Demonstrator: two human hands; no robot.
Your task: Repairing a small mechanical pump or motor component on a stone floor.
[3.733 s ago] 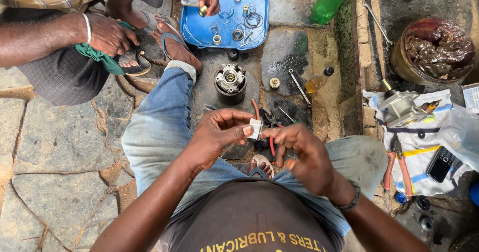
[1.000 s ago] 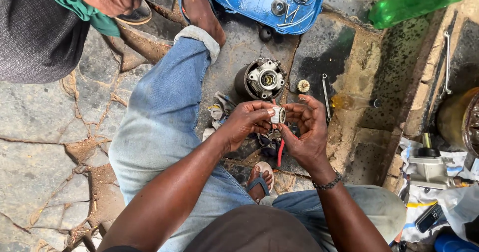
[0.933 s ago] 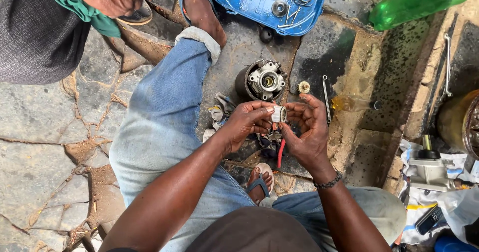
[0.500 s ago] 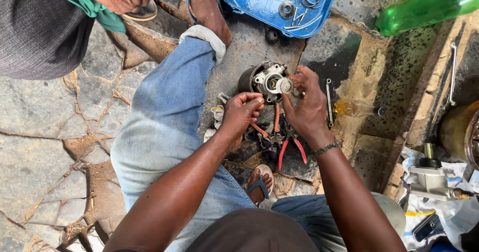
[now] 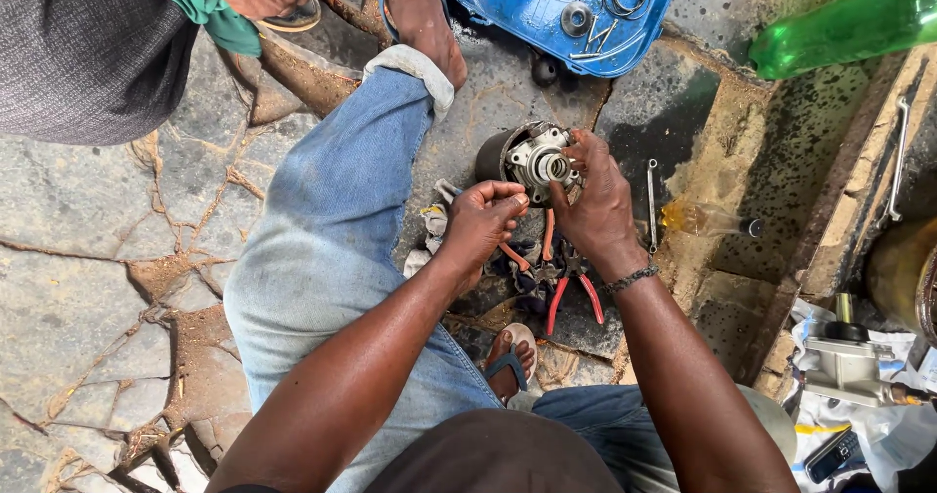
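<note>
Motor housing [image 5: 532,156]: we see it standing on the stone floor, just beyond our knee.
Right hand [image 5: 595,200]: our fingers press on its metal end fitting.
Left hand [image 5: 483,222]: curled shut; contents unclear.
Pliers [image 5: 571,293]: red-handled, just below.
Advice: we'd seat the fitting squarely, pressing evenly.

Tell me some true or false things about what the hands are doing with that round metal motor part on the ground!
1. The right hand touches the round metal motor part. True.
2. The left hand holds the red-handled pliers. False: the pliers lie on the ground under both hands; the left hand is curled beside the motor part.
3. The blue tray holds rings and small metal pieces. True.
4. The green bottle stands upright. False: it lies on its side.
5. A wrench lies on the ground to the right of the right hand. True.
</note>
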